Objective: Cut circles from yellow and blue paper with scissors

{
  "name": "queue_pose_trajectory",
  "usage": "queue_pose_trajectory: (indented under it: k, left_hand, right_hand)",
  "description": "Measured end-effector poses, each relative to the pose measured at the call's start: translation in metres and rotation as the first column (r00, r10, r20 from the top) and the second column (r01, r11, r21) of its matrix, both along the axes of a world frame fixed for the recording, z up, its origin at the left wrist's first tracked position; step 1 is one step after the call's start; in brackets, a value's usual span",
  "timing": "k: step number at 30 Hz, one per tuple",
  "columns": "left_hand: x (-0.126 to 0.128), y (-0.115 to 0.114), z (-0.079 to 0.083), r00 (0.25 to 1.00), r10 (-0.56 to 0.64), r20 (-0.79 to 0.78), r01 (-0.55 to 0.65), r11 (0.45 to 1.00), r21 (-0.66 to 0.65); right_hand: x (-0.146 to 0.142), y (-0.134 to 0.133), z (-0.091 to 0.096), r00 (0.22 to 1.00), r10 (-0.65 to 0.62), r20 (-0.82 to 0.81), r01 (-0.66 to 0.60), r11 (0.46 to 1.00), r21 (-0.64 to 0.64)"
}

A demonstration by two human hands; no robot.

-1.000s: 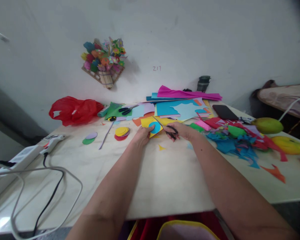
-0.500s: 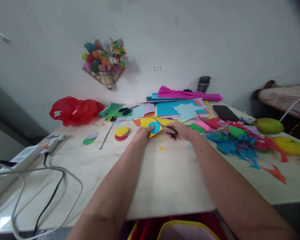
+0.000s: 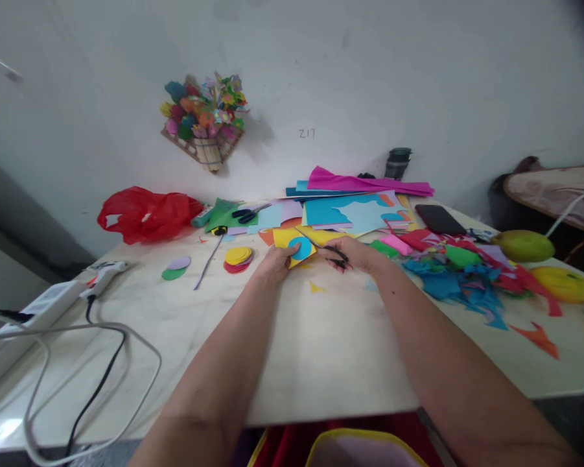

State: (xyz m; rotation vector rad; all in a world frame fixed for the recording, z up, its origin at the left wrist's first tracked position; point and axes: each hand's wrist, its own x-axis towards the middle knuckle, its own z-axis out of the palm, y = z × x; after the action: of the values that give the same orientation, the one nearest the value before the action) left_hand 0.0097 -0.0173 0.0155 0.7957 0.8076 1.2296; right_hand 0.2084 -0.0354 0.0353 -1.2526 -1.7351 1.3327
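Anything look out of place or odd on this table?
Yes: a greenish fruit and a yellow fruit sit at the right beside heaped scraps, an odd mix with craft material. One orange scrap lies apart, nearer the camera. The held yellow sheet and scissors show nothing odd.

Dim, diffuse light leaves the black-handled metal scissors [image 3: 339,251] soft-edged at the grip; glare whitens the smooth, pale tabletop [image 3: 340,363] far left, while a multicoloured flower bouquet [image 3: 204,117] above-left casts a faint shadow.
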Motion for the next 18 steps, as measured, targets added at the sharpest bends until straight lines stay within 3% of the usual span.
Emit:
queue_pose_trajectory:
  k: [18]
  left_hand:
    - [-0.0056, -0.0009, 0.0030, 0.999, -0.027, -0.024, 0.028, 0.999, 0.028]
  right_hand:
    - [0.0030, 0.0060, -0.0053, 0.999, 0.018, 0.042, -0.019, 0.999, 0.028]
